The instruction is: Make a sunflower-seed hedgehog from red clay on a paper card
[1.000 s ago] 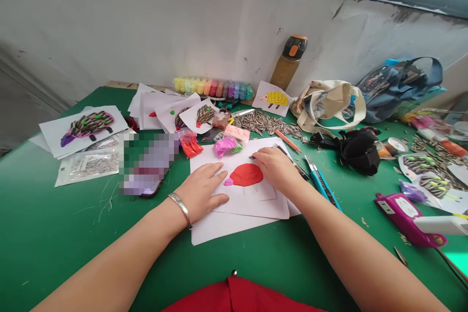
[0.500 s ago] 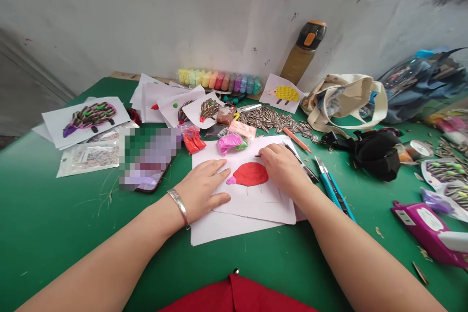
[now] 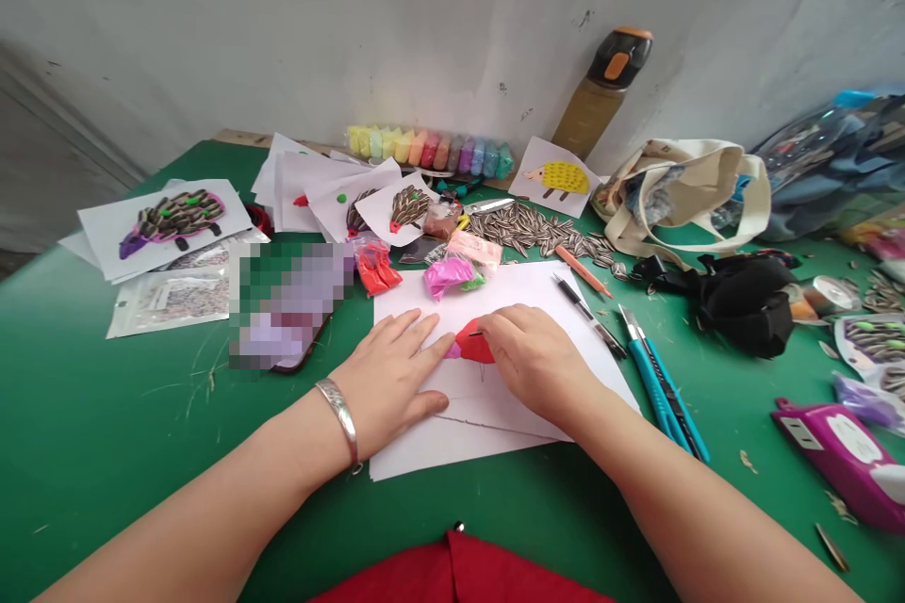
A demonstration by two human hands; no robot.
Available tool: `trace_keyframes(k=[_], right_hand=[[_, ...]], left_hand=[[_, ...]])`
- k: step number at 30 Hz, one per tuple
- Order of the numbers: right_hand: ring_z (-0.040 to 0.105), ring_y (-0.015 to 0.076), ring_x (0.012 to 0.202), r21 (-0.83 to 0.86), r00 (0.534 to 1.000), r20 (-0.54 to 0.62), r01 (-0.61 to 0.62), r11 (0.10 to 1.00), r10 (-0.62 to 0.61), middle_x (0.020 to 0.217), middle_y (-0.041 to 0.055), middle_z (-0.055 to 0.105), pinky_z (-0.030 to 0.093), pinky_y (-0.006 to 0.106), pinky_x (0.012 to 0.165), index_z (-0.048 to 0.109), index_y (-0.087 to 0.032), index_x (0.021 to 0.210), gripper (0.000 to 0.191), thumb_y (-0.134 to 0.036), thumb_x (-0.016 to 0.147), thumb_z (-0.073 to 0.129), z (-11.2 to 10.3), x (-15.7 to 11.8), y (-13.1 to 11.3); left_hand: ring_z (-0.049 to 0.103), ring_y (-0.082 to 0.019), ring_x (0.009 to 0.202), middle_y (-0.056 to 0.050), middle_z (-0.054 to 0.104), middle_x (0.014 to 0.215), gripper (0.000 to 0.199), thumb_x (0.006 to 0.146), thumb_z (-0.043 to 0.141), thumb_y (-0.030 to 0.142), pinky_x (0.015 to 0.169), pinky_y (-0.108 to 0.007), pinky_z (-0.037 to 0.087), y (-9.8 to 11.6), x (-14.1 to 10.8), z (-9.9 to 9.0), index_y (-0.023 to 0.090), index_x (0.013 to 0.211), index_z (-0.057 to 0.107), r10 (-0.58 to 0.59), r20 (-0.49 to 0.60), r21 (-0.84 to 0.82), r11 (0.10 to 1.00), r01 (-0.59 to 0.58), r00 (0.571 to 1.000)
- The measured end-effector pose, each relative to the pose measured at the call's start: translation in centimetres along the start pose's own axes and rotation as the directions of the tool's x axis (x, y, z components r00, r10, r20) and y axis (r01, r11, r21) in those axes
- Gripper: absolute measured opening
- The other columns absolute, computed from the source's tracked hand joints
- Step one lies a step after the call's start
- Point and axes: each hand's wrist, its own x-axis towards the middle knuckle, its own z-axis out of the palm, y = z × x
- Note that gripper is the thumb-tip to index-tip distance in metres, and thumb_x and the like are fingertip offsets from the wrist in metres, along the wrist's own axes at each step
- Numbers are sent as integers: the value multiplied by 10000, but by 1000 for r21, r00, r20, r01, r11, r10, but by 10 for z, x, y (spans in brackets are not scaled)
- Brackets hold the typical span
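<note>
White paper (image 3: 509,421) lies in front of me, with a red clay body (image 3: 467,339) and a small pink head (image 3: 453,351) on it. Thin pencil legs run below the body. My left hand (image 3: 396,363) rests flat on the paper's left side, fingers spread, one fingertip beside the pink head. Over the red body, my right hand (image 3: 534,358) pinches a sunflower seed (image 3: 477,334), seen as a slim dark tip, and covers the body's right part. Beyond the hands lie pink clay in wrap (image 3: 449,277) and a heap of sunflower seeds (image 3: 523,228).
To the right lie a black pen (image 3: 590,316), an orange stick (image 3: 584,271) and a blue utility knife (image 3: 665,386). At left are a phone (image 3: 297,320) and seed-covered hedgehog pictures (image 3: 176,221). A bottle (image 3: 600,94) and a cloth bag (image 3: 679,188) stand behind.
My right hand has moved down and left from the paper's upper right to over the red body, with the seed in its fingers. The left hand stays flat. The view has shifted slightly.
</note>
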Motion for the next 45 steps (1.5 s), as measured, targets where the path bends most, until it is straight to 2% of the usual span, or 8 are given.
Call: trace_keyframes(k=[19, 23, 26, 29, 34, 36, 39, 45], right_hand=[[519, 188, 778, 44, 1000, 18, 19, 999, -20, 811, 68, 638, 358, 302, 722, 614, -161, 874, 216, -96, 923, 414, 5, -1, 9], [522, 186, 797, 20, 999, -37, 13, 1000, -12, 810, 60, 642, 339, 305, 728, 613, -172, 874, 212, -100, 921, 420, 5, -2, 7], [511, 186, 779, 13, 999, -52, 10, 1000, -9, 784, 53, 639, 325, 308, 718, 611, -176, 860, 219, -114, 930, 413, 4, -1, 7], [506, 185, 770, 18, 999, -44, 0, 1000, 1, 777, 52, 639, 318, 309, 710, 609, -178, 846, 225, -118, 932, 410, 4, -1, 8], [507, 186, 775, 6, 999, -21, -27, 1000, 27, 797, 56, 644, 320, 311, 710, 617, -170, 843, 212, -115, 925, 429, 3, -2, 10], [503, 184, 763, 6, 1000, -10, -24, 1000, 24, 789, 53, 642, 323, 313, 710, 623, -168, 847, 216, -106, 923, 430, 2, -2, 9], [495, 181, 756, 6, 999, -17, 28, 1000, -28, 799, 48, 648, 327, 316, 718, 632, -170, 870, 224, -99, 928, 428, 2, -3, 5], [475, 188, 796, -92, 986, -22, 165, 982, -167, 924, 48, 668, 319, 333, 754, 638, -180, 928, 195, -122, 944, 453, 0, -4, -2]], left_hand=[[249, -430, 1411, -174, 359, 1521, 627, 869, 615, 452, 1077, -676, 258, 14, 2, -8, 255, 1437, 435, -67, 145, 22, 998, 65, 987], [272, -410, 1400, -137, 389, 1506, 711, 856, 622, 477, 1081, -673, 252, 11, -1, 2, 313, 1484, 332, -42, 52, 20, 999, 41, 998], [244, -420, 1407, -127, 364, 1522, 700, 831, 641, 512, 1084, -681, 230, 9, -3, 12, 332, 1456, 382, -24, 9, 40, 999, 24, 1000], [235, -421, 1409, -124, 359, 1526, 683, 834, 634, 514, 1082, -677, 233, 8, -5, 15, 333, 1447, 395, -19, 6, 44, 999, 19, 1000], [248, -379, 1415, -104, 359, 1533, 763, 864, 587, 513, 1100, -637, 241, 3, -5, 12, 312, 1514, 243, -17, 16, 26, 1000, 16, 1000], [250, -375, 1416, -108, 352, 1540, 734, 865, 579, 525, 1107, -623, 243, 0, -5, 11, 284, 1498, 297, -10, 24, 32, 999, 9, 1000], [251, -371, 1419, -111, 345, 1545, 678, 865, 583, 528, 1119, -606, 243, -3, -6, 8, 260, 1456, 386, 5, 25, 38, 999, -6, 1000], [264, -389, 1414, -122, 347, 1541, 669, 867, 608, 485, 1102, -632, 261, 1, -3, -2, 297, 1465, 376, -2, 90, 15, 1000, 1, 996]])
